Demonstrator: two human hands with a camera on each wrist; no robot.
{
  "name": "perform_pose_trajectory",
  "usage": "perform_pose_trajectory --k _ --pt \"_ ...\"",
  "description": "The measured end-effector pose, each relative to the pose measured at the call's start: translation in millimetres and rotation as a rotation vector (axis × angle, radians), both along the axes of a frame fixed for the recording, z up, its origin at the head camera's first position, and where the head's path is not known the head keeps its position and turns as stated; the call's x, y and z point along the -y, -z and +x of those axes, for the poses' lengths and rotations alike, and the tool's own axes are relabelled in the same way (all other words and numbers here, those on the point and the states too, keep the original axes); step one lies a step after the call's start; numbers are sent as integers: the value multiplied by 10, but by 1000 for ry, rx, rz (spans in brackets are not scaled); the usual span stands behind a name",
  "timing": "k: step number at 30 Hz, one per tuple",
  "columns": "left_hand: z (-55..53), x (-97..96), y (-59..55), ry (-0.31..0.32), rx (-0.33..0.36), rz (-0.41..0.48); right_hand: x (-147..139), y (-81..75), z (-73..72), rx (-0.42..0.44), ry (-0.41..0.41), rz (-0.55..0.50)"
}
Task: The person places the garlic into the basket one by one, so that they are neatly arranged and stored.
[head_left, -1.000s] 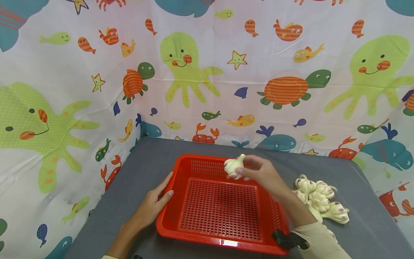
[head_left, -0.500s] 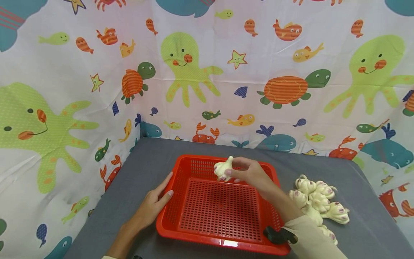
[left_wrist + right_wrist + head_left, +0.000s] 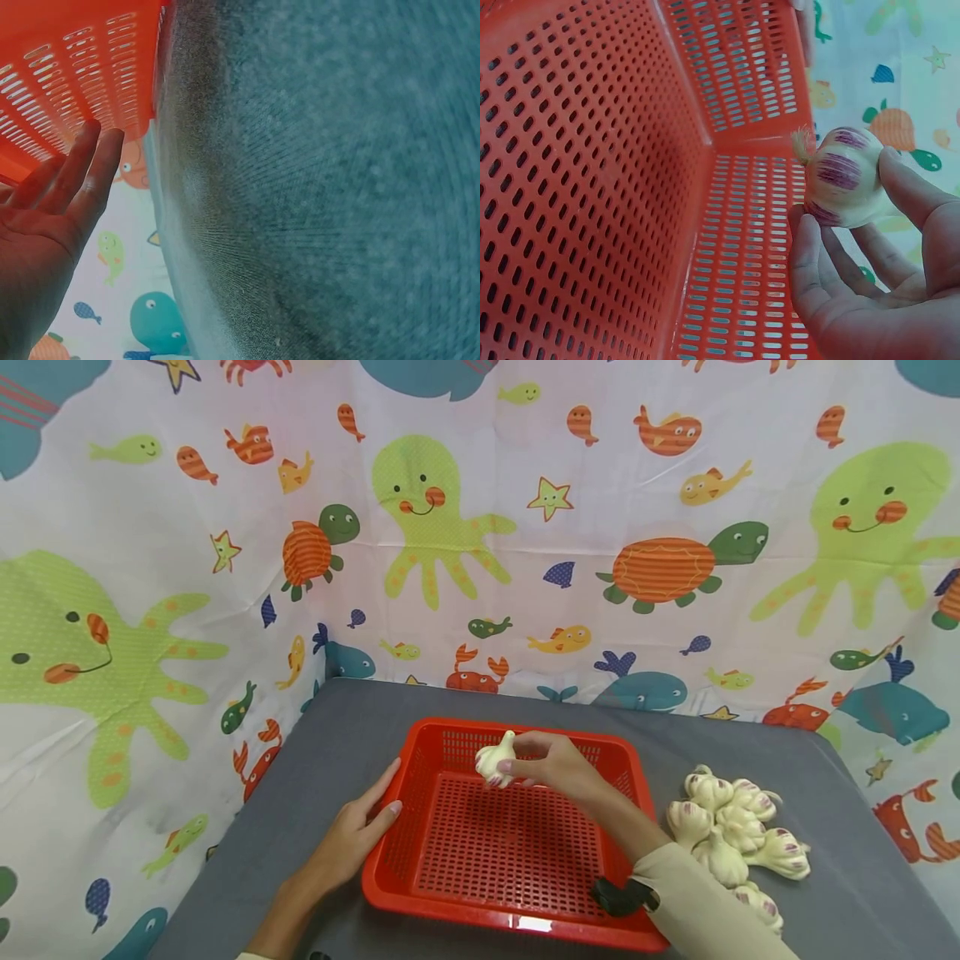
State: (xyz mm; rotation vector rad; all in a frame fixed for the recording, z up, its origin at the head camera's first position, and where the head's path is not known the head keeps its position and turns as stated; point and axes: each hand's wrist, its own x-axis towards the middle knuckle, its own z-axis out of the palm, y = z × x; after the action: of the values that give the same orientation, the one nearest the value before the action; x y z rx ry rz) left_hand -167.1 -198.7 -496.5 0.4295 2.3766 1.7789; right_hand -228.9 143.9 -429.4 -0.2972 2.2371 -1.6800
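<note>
**Garlic bulb in right hand, over red basket**

Clock ref: head view, basket centre, 12 = away from the person.

Garlic bulb (image 3: 493,762) was over the basket, just short of 12, stem up, purple streaks on the skin. Right hand (image 3: 553,766) held it between thumb and fingertips, gap only as wide as the bulb. Clearance to the far wall: couldn't tell.

Red plastic basket (image 3: 510,860) was rectangular, perforated floor and walls, sitting on a grey cloth surface (image 3: 847,835). Left hand (image 3: 354,833) was on its rim at 9, thumb and index spread wide, fingers straight along the outer wall.

Seven more garlic bulbs (image 3: 740,828) lay at 3, bunched close; the nearest to the person sat between 3 and 4, partly behind the cream sleeve (image 3: 708,897). Right forearm ran in from 4, black wrist strap (image 3: 617,897) over that side of the basket.

Sea-animal curtain (image 3: 525,556) stood from 9 through 12 to 3.
</note>
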Motion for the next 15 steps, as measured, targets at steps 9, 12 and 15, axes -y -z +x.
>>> perform_pose_trajectory --k 9,12,15 --pt "-1 -26 -5 4 -31 -9 66 24 -72 11 -47 60" --pt "-6 -39 -10 3 -32 -10 87 26 -99 29 -59 66" --pt "-13 -59 -18 -2 -31 -10 113 31 -136 44 -68 78"
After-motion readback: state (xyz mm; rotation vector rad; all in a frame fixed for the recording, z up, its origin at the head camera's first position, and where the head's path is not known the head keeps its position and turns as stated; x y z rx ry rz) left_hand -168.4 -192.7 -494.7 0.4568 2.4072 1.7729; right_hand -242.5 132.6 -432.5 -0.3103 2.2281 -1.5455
